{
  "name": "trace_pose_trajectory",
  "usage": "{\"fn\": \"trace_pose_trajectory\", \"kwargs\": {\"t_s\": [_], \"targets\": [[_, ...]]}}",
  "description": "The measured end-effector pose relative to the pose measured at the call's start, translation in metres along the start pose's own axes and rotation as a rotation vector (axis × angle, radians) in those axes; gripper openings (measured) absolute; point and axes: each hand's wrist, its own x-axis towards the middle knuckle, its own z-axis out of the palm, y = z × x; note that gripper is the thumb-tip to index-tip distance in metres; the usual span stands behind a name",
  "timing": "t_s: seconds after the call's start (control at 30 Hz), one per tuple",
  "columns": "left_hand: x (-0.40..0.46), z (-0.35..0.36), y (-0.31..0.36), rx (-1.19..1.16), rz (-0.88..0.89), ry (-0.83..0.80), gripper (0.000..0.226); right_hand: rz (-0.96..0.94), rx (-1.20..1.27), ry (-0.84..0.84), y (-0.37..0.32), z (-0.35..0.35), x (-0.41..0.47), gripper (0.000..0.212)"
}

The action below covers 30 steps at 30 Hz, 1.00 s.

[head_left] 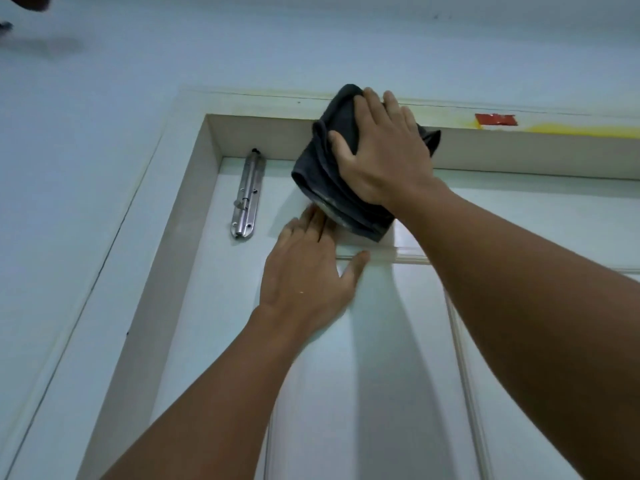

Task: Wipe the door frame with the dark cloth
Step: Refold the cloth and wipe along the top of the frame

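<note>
I look up at the top of a white door frame (249,131). My right hand (381,157) presses a folded dark cloth (332,199) flat against the frame's top beam, fingers spread over it. The cloth hangs down from the beam over the upper edge of the door (374,358). My left hand (311,275) lies flat on the door just below the cloth, fingers together, fingertips at the cloth's lower edge. It holds nothing.
A steel slide bolt (246,197) is fixed to the door's top left, left of the cloth. A red sticker (496,119) and a yellow stain (571,129) mark the beam to the right. Pale wall surrounds the frame.
</note>
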Motion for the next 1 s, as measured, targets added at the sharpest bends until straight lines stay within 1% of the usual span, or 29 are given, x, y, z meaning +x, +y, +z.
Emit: {"fn": "trace_pose_trajectory", "kwargs": {"t_s": [0.07, 0.17, 0.3, 0.43, 0.53, 0.7, 0.83, 0.9, 1.0], "targets": [[-0.001, 0.003, 0.001, -0.024, 0.004, -0.022, 0.080, 0.046, -0.015, 0.013, 0.035, -0.009, -0.006, 0.077], [-0.003, 0.006, 0.000, -0.020, 0.003, -0.017, 0.081, 0.103, -0.016, 0.023, 0.070, -0.018, -0.013, 0.074], [-0.003, 0.007, 0.002, 0.021, -0.003, 0.003, 0.081, 0.151, 0.016, 0.051, 0.060, -0.011, -0.011, 0.078], [-0.002, 0.003, 0.007, 0.040, -0.027, -0.047, 0.081, 0.087, 0.020, 0.019, 0.053, -0.010, -0.012, 0.079], [-0.001, 0.003, 0.029, 0.068, -0.054, -0.093, 0.080, 0.115, -0.021, -0.042, 0.079, -0.024, -0.015, 0.078], [-0.003, 0.019, 0.093, 0.025, 0.029, -0.107, 0.080, 0.186, -0.060, -0.136, 0.143, -0.050, -0.029, 0.075], [-0.003, 0.031, 0.128, 0.035, -0.036, -0.071, 0.082, 0.241, -0.027, -0.133, 0.189, -0.062, -0.035, 0.073], [-0.003, 0.034, 0.134, 0.038, -0.070, -0.052, 0.084, 0.235, -0.017, -0.130, 0.196, -0.062, -0.034, 0.073], [-0.003, 0.038, 0.136, 0.034, -0.084, -0.039, 0.084, 0.179, 0.008, -0.127, 0.177, -0.058, -0.032, 0.076]]}}
